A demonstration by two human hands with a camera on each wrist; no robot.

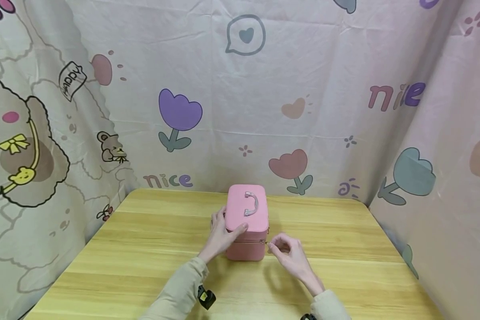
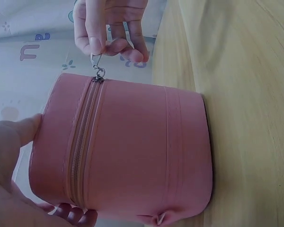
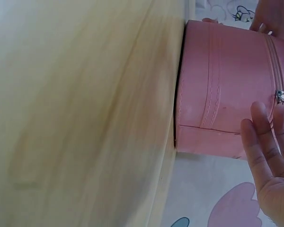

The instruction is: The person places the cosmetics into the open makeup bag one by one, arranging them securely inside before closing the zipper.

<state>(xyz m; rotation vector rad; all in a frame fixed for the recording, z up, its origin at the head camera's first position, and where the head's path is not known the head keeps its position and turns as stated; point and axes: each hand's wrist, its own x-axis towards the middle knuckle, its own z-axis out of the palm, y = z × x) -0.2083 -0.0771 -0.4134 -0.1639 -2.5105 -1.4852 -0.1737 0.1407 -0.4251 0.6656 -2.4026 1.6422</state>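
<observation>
A pink zippered case [image 1: 246, 251] with a silver handle [image 1: 256, 204] on its lid stands upright on the table. My left hand [image 1: 220, 238] grips it from the left, thumb on the lid and fingers along the side. Between thumb and forefinger, my right hand [image 1: 290, 255] pinches the zipper pull [image 2: 96, 60] at the case's front right corner. The slider [image 2: 98, 79] sits there on the zipper track [image 2: 80, 146], whose teeth look joined along the front. In the right wrist view, the other fingers [image 3: 260, 146] of the right hand extend beside the case.
The wooden table [image 1: 144, 231] extends around the case on all sides. Behind it hangs a printed curtain [image 1: 232, 89], which also runs down both sides. Each wrist carries a small black camera, the left one [image 1: 206, 297] just above the tabletop.
</observation>
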